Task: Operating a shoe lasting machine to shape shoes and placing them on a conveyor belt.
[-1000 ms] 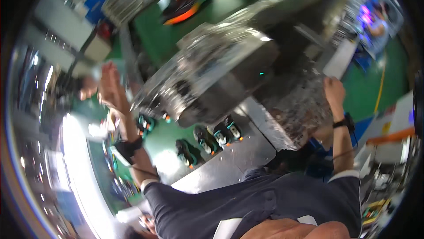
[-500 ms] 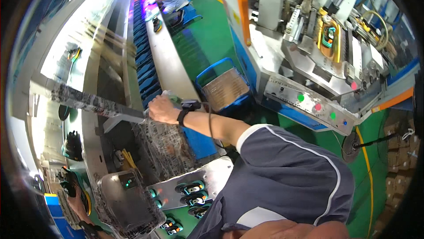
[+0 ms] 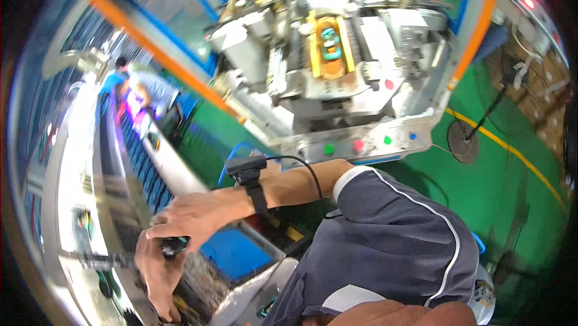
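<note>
My right hand (image 3: 192, 216) reaches left from a dark short sleeve, with a black wrist device (image 3: 245, 170) and its cable on the forearm. Its fingers lie stretched out and apart over a small dark part (image 3: 174, 245). My left hand (image 3: 155, 269) comes up from below and curls around that part, just under the right fingers. Both hands meet above a metal bench edge (image 3: 90, 260) beside a heap of shiny metal shavings (image 3: 201, 281). The picture is strongly tilted and blurred at the left.
A large grey machine (image 3: 337, 67) with coloured buttons (image 3: 356, 144) and an orange frame bar (image 3: 162, 61) stands behind. A blue bin (image 3: 232, 255) lies under my forearm. A person (image 3: 144, 88) works at a long line on the left. A round stand base (image 3: 462, 140) rests on the green floor.
The view has swung round a long way. My right hand has come down from the bench edge onto the small dark part, and my left hand has come into view beneath it.
</note>
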Motion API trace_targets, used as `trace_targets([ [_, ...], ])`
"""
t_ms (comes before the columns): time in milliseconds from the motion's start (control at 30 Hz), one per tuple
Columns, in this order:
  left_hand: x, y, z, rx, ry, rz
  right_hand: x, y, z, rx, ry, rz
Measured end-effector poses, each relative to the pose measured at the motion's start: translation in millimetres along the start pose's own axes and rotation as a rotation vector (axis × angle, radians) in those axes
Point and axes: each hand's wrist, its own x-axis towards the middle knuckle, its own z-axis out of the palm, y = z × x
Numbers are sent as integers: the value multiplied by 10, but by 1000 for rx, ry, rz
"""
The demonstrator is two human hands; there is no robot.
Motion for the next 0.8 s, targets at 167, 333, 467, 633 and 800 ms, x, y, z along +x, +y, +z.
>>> trace_targets([
  [167,1322,833,418,-166,-171,315,-1251,144,-774,-120,180,304],
  [333,2530,1768,811,-276,-89,621,-2551,34,-1473,220,524,958],
  [467,3404,2072,1428,-543,317,514,-3435,-78,-1719,278,1090,1168],
  [633,4602,2216,3305,-1307,-130,-43,-3936,-434,-2082,309,1386,1221],
  [800,5466,2935,3994,-1002,38,-32,-4033,-707,-2269,-130,1459,1226],
])
